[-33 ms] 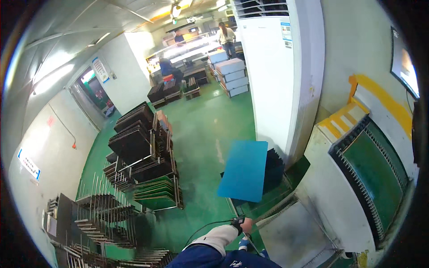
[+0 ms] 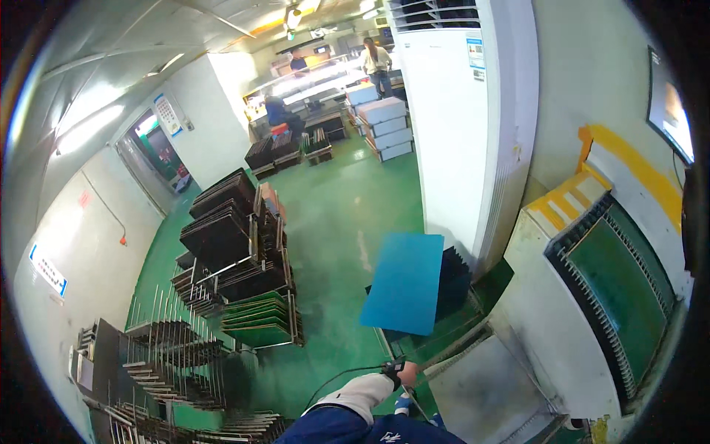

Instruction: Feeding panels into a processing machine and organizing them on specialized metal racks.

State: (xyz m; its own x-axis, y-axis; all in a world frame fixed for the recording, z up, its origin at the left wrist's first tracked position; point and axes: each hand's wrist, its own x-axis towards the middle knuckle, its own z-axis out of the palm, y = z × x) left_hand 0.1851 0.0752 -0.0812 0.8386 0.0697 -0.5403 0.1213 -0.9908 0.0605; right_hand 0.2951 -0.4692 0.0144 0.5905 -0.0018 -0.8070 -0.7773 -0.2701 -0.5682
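Blue sheet (image 2: 403, 285): laid over a dark ridged rack (image 2: 455, 280); long left edge unobstructed.
Left hand (image 2: 407, 375): near side of blue sheet, apart from it; finger opening and any hold cannot be told.
Metal plate (image 2: 484, 385): near right of blue sheet.
White cabinet (image 2: 452, 133): beyond blue sheet.
Green floor (image 2: 329, 244): broad strip between blue sheet and panel racks (image 2: 222, 240).

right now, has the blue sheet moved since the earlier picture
No, the blue sheet shows no visible shift either way relative to the tall white cabinet.
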